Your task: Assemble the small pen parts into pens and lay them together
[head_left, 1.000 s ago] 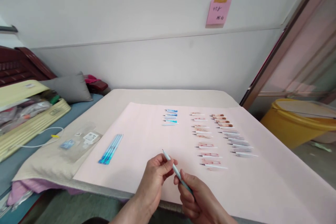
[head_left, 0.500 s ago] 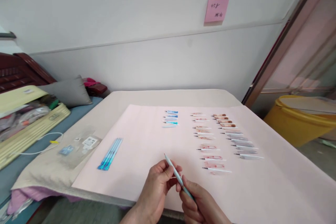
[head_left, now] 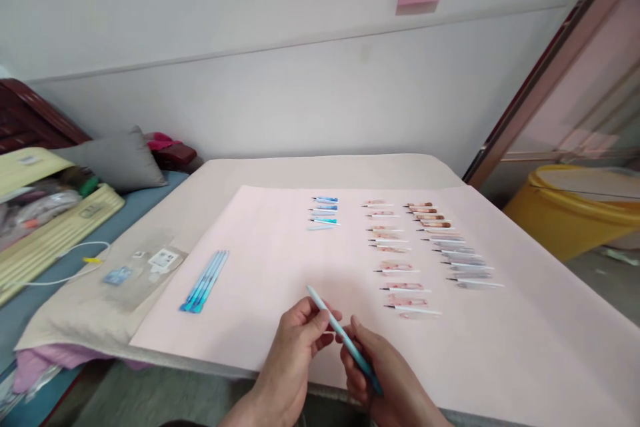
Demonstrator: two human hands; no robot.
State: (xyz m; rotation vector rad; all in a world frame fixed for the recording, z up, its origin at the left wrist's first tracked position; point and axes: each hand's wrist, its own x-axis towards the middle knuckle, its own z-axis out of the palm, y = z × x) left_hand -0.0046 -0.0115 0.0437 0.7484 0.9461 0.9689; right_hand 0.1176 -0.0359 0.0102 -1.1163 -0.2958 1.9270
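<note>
A light blue pen (head_left: 345, 337) with a darker teal lower end slants between my two hands, above the front edge of the pink sheet. My left hand (head_left: 295, 347) pinches it near its pale upper end, thumb on top. My right hand (head_left: 385, 373) curls around the darker lower part, fingers beneath the barrel. Left of my hands, several blue pens (head_left: 206, 281) lie side by side. Beyond my hands is a short column of blue pen parts (head_left: 324, 209), with thin refills beside the barrels.
On the pink sheet (head_left: 270, 260), columns of pink-patterned pen parts (head_left: 403, 287) and brown and grey ones (head_left: 435, 225) lie to the right. Clear plastic packaging (head_left: 155, 273) rests at left. A yellow bin (head_left: 560, 220) stands right of the table.
My view has tilted down a little. The pen's small dark tip showed at the upper end before; now that end looks smooth and pale. More of the teal lower end shows.
</note>
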